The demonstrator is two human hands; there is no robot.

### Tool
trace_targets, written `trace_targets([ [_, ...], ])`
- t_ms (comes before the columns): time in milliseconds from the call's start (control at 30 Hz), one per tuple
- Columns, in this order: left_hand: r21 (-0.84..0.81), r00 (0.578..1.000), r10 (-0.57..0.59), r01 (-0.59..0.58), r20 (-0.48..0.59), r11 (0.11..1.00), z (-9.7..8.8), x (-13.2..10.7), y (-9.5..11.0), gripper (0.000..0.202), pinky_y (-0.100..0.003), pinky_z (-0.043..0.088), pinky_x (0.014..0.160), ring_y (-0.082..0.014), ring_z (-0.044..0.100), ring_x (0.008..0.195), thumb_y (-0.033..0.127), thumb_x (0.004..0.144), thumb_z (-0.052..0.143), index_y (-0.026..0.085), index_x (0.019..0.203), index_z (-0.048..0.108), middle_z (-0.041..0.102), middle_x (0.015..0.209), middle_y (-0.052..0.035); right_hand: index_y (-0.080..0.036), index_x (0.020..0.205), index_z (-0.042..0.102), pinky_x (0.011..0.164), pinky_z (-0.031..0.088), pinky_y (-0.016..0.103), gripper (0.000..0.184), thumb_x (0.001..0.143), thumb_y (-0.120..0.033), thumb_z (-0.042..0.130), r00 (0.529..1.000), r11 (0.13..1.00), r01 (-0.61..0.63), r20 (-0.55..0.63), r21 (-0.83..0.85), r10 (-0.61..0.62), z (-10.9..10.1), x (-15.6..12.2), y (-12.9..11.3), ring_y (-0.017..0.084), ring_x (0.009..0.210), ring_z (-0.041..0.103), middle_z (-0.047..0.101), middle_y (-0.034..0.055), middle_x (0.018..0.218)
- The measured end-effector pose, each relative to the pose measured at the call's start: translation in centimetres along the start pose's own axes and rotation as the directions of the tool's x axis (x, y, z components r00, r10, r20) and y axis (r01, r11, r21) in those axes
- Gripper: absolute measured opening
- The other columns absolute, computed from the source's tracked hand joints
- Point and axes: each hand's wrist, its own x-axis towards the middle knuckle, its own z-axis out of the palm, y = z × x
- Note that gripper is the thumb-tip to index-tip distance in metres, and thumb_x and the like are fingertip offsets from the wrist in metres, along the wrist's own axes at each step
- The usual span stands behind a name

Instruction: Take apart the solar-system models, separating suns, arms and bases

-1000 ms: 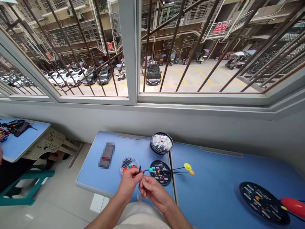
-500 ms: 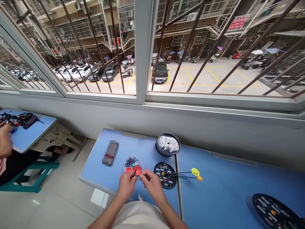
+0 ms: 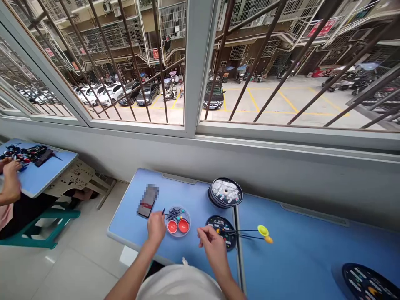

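My left hand (image 3: 156,227) is closed on a small black rod whose tip sticks up beside the clear round dish (image 3: 177,221). That dish holds two red half-balls and several small black parts. My right hand (image 3: 210,243) pinches something small I cannot make out, just left of the black round disc (image 3: 225,226). Thin black arms reach right from the disc to a yellow-green ball (image 3: 263,230) and an orange ball (image 3: 268,240). A stack of black discs with white pieces (image 3: 225,192) stands behind.
A dark phone-like object (image 3: 148,201) lies left of the dish on the blue table (image 3: 290,258). Another black disc (image 3: 365,282) sits at the far right. At the left, another person's hand (image 3: 11,171) rests on a second blue table (image 3: 34,175) with black parts.
My hands have come apart: the left moved left beside the dish with the black rod, the right stayed near the disc. The view shifted left, and the red ball at right left the frame.
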Motion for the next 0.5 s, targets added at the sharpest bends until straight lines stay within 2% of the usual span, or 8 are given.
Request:
trace_targets([
  [100,0.020,0.992,0.126,-0.126,0.025,0.992,0.3,1.3,0.7,0.028,-0.026,0.035,0.078,-0.0191,0.054,0.092,0.014,0.086,0.035,0.016,0.087,0.062,0.065,0.089,-0.0064,-0.019,0.081,0.061,0.058,0.045,0.028,0.021,0.077,-0.036,0.049,0.988,0.985,0.126,0.101,-0.119,-0.114,0.8,1.5,1.2,0.018,0.063,0.058,0.064,0.0028,0.070],
  [200,0.059,0.978,0.199,-0.203,0.065,0.977,1.3,2.3,2.0,0.027,-0.028,0.035,0.078,-0.0200,0.053,0.092,0.010,0.084,0.036,0.016,0.084,0.063,0.064,0.089,-0.0077,-0.020,0.084,0.062,0.069,0.045,0.030,0.017,0.075,-0.022,0.047,0.966,0.941,0.232,0.170,-0.248,-0.193,2.5,3.2,2.1,0.020,0.076,0.060,0.067,0.0043,0.082],
  [367,0.116,0.959,0.262,-0.274,0.112,0.955,2.6,3.6,2.5,0.029,-0.030,0.036,0.078,-0.0226,0.052,0.096,0.003,0.080,0.037,0.013,0.086,0.064,0.063,0.092,-0.0120,-0.021,0.075,0.061,0.074,0.041,0.031,0.018,0.070,-0.010,0.048,0.962,0.886,0.264,0.172,-0.382,-0.212,4.5,5.2,2.8,0.022,0.080,0.056,0.064,0.0045,0.078],
  [500,0.134,0.947,0.292,-0.310,0.134,0.941,2.9,4.1,2.4,0.029,-0.030,0.036,0.079,-0.0224,0.052,0.096,0.004,0.079,0.039,0.014,0.084,0.065,0.064,0.091,-0.0123,-0.022,0.083,0.063,0.078,0.039,0.030,0.025,0.069,-0.007,0.048,0.954,0.848,0.295,0.187,-0.440,-0.234,4.9,5.8,2.9,0.023,0.090,0.053,0.063,0.0061,0.087],
])
